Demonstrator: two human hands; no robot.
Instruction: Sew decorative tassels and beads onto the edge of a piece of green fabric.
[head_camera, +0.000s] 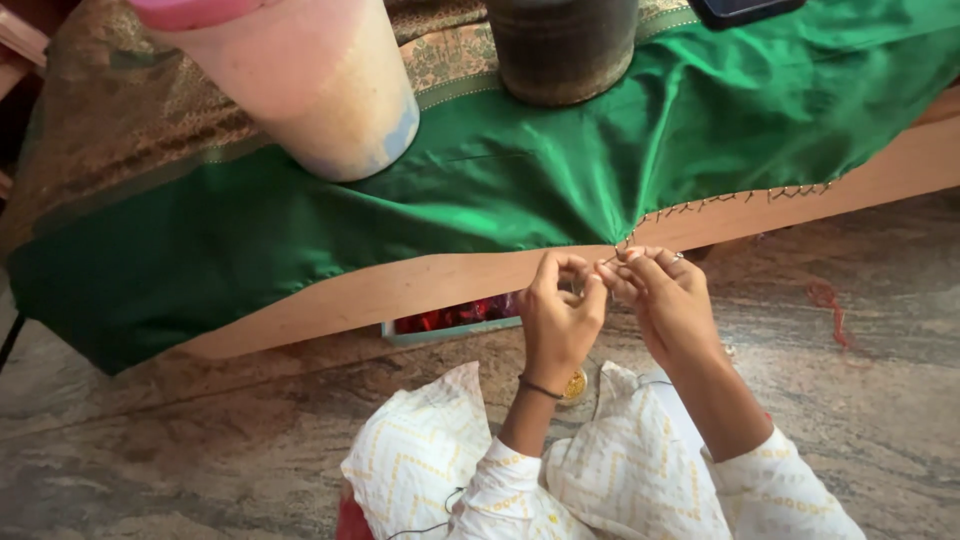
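Observation:
A green silk cloth (520, 170) with a gold woven border lies over a low wooden table (420, 285), its hem hanging at the table's front edge. A row of small knotted tassels (735, 198) runs along the hem to the right. My left hand (557, 315) and my right hand (668, 300) meet at the hem's edge, fingers pinched together on the cloth edge and a thin thread. The thread itself is barely visible. A dark bangle circles my left wrist, and a ring shows on my right hand.
A pale plastic jar (320, 85) with a pink lid and a dark jar (562, 48) weigh the cloth down. A dark phone (740, 10) lies at the far edge. A small box with red material (455, 318) sits under the table. Red thread (835, 310) lies on the stone floor.

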